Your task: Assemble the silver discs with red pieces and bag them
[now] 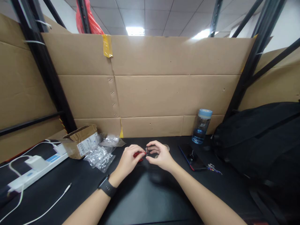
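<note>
My left hand (130,158), with a dark watch on its wrist, is closed with thumb and fingers pinched on a red string-like bundle (138,155). Whether this is cord or strung beads I cannot tell. Facing it, my right hand (160,154) grips a small thin dark piece with a shiny edge (147,151) between thumb and fingertips. The tip of the red bundle meets this piece or comes very close to it. Both hands are held above the black tabletop (150,197). Part of a pale round thing (167,147) shows behind my right hand, mostly hidden.
Left are an open cardboard box (81,142), clear plastic bags (103,154), a white power strip (39,167) and a white cable (52,204). Right are a phone (193,157), small keys (213,168), a water bottle (202,126) and a black backpack (262,147). Cardboard (150,93) walls the back.
</note>
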A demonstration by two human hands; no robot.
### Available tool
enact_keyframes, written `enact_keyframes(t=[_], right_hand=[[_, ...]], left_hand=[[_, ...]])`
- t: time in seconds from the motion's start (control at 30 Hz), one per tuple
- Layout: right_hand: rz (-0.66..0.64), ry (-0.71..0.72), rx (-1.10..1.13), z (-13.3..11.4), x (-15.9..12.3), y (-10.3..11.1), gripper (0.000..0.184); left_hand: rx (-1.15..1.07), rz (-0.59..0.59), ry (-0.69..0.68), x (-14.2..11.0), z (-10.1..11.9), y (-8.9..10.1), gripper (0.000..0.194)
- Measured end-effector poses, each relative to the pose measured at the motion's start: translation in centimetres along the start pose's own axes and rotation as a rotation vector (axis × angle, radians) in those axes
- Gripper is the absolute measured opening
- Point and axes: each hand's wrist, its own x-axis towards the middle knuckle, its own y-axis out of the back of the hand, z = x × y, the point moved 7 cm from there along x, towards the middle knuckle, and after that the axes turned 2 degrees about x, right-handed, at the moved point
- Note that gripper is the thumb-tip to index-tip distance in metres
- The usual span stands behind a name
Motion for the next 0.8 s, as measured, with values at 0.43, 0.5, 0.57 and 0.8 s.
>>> enact_keyframes(t=[0.43,0.5,0.57,0.8], right_hand=[[-0.006,-0.002,-0.005,0.6,-0.2,-0.8,0.045],[-0.012,-0.004,0.005,0.7,-0.3,-0.9,0.044],[-0.009,-0.011,0.025,0.9,-0.3,-1.0,0.042],[-0.031,-0.148,0.178,2.3,-0.3,-1.3,0.042]], left_hand=[[0.102,0.079,0.007,-0.2,0.2,0.4,0.011],[0.129,0.087,0.004,-0.2,0.4,0.5,0.012],[0.134,0.094,-0.001,-0.3,0.5,0.5,0.012],[0.105,0.107,-0.031,-0.4,0.7,0.3,0.012]])
